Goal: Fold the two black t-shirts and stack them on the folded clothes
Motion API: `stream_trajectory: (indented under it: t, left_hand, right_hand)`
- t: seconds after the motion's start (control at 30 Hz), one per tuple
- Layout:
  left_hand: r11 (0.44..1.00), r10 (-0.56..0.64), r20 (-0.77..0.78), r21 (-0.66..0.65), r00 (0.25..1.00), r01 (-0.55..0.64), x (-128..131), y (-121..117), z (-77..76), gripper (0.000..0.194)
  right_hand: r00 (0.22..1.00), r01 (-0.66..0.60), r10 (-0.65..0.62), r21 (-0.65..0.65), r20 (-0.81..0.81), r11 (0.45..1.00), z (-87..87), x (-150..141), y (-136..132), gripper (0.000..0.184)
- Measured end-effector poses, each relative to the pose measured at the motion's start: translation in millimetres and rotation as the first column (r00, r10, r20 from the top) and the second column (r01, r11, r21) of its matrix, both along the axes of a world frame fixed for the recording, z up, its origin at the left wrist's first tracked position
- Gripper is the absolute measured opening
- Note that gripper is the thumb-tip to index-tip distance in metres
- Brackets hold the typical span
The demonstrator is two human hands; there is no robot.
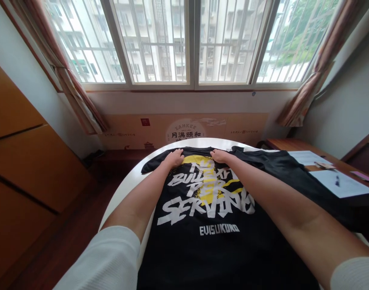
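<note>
A black T-shirt (202, 245) with a white and yellow print lies spread flat on a round white table (127, 186), its far edge near the table's rim. My left hand (174, 158) rests palm down on the shirt's far edge, towards the left sleeve. My right hand (220, 156) lies palm down on the same edge, close to the collar area, which my hands partly hide. Neither hand appears to pinch the cloth. A second black garment (281, 171) lies bunched against the shirt's right side, just beyond my right forearm.
A wooden desk (287, 145) at the right holds white papers (338, 181) and a dark pen (337, 181). A tall wooden cabinet (30, 137) stands at the left. A barred window (193, 40) with curtains and a printed wall panel (184, 131) lie beyond the table.
</note>
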State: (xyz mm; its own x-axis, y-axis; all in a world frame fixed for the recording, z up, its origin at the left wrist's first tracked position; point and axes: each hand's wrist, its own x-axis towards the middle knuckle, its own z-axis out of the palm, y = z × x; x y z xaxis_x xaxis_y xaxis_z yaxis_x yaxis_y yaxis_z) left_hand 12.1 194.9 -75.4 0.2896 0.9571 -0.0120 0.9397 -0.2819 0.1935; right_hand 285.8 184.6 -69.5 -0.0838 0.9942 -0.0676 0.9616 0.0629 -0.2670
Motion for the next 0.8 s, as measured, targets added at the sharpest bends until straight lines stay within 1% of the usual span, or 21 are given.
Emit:
stream_trajectory:
  t: [0.13, 0.27, 0.37, 0.43, 0.5, 0.6, 0.7, 0.8]
  left_hand:
    - [0.999, -0.039, -0.012, -0.016, 0.999, 0.039, -9, 12, -1.2, 0.074]
    - [0.997, -0.071, -0.01, -0.023, 0.997, 0.071, -18, 20, -0.6, 0.081]
    - [0.998, -0.057, -0.002, -0.025, 0.998, 0.057, -23, 24, -0.8, 0.08]
    - [1.0, -0.01, 0.008, -0.013, 1.0, 0.01, -24, 26, -2.0, 0.075]
    - [0.999, 0.042, 0.024, -0.002, 0.999, -0.042, -26, 30, -3.8, 0.07]
    - [0.998, 0.066, 0.062, 0.015, 0.996, -0.068, -29, 35, -6.2, 0.064]
    - [0.995, 0.068, 0.125, 0.07, 0.99, -0.077, -31, 37, -6.0, 0.059]
    - [0.979, 0.096, 0.201, 0.16, 0.975, -0.13, -34, 30, -2.4, 0.056]
  right_hand:
    - [0.994, 0.105, -0.106, 0.052, 0.014, 0.993, -13.3, 0, 14, 0.045]
    - [0.993, 0.114, -0.115, 0.064, 0.015, 0.991, -29.3, -3, 19, 0.065]
    - [0.995, 0.097, -0.098, 0.043, 0.021, 0.994, -35.8, -1, 22, 0.078]
    - [0.996, 0.08, -0.081, 0.032, 0.028, 0.996, -37.5, 2, 24, 0.087]
    - [0.998, 0.058, -0.059, 0.023, 0.035, 0.998, -37.9, 5, 25, 0.1]
    - [0.999, 0.03, -0.03, 0.018, 0.042, 0.999, -37.8, 7, 23, 0.115]
    - [0.999, 0.022, -0.023, 0.022, 0.047, 1.0, -37.1, 7, 21, 0.118]
    - [0.998, 0.022, -0.023, 0.024, 0.052, 0.999, -35.9, 7, 19, 0.118]
